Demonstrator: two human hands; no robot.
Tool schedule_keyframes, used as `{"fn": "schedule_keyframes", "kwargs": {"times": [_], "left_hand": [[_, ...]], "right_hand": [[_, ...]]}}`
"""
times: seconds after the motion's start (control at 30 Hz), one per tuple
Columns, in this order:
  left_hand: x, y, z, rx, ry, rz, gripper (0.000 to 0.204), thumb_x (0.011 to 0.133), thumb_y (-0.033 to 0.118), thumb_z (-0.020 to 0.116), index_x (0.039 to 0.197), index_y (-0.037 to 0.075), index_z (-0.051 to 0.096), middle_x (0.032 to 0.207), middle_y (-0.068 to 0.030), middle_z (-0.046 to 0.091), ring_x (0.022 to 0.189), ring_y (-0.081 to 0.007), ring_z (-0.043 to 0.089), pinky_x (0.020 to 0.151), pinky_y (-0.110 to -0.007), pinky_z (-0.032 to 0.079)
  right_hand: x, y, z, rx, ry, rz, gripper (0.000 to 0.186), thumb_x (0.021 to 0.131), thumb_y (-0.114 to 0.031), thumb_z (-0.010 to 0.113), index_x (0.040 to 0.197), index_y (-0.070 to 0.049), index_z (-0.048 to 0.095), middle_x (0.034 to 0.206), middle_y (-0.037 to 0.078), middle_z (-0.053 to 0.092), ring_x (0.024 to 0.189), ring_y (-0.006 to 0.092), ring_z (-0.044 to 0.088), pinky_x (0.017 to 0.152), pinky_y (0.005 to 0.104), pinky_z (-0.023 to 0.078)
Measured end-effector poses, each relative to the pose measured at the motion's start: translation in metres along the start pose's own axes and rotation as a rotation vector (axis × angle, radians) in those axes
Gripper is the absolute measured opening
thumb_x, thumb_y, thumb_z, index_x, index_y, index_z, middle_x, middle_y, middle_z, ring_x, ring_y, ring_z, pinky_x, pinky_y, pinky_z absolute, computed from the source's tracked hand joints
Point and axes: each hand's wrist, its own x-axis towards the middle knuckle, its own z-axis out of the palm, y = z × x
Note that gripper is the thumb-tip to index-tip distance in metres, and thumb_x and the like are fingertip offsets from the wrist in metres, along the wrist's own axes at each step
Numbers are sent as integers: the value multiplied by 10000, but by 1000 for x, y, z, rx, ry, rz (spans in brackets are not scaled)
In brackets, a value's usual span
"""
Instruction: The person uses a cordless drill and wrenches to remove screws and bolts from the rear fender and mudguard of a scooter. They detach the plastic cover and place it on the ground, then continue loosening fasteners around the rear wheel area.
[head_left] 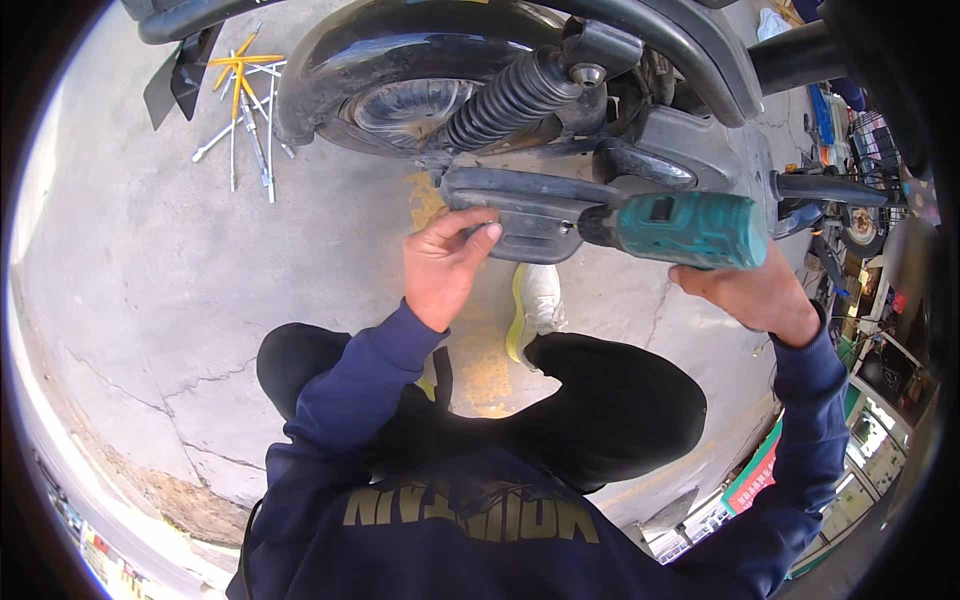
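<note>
My right hand (755, 295) grips a teal cordless power driver (690, 228), held level with its black nose pointing left. The driver's tip meets a small bolt head on a long black plastic cover (540, 192) at the side of a scooter. At the cover's left part is my left hand (440, 270), thumb and index finger closed in a pinch against its surface. What lies between those fingertips, if anything, is too small to make out. Most of the driver's handle is hidden behind its body and my right hand.
Above the cover are the scooter's rear wheel (415, 105) and a black coil shock absorber (510, 100). Several yellow-handled and silver wrenches (245, 95) lie on the cracked concrete at far left. My white shoe (540, 305) is below the cover. Shelves and clutter line the right side.
</note>
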Motion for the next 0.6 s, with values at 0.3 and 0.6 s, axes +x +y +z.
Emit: {"fn": "schedule_keyframes", "kwargs": {"times": [0.3, 0.6], "left_hand": [[-27, -74, 77, 95, -338, -172, 185, 915, 30, 731, 1096, -7, 729, 1016, -30, 662, 849, -81, 615, 742, -235, 510], [-2, -158, 97, 303, -357, -343, 225, 924, 127, 727, 1133, 43, 738, 1073, -43, 706, 823, -90, 629, 691, -262, 540]], "right_hand": [[-120, 98, 63, 94, 298, 193, 270, 777, -77, 767, 1039, -36, 712, 832, 118, 722, 739, 261, 683, 721, 354, 541], [-86, 229, 163, 125, 466, 306, 345, 744, -259, 799, 1025, -74, 725, 949, 184, 732, 897, 404, 683, 776, 460, 543]]}}
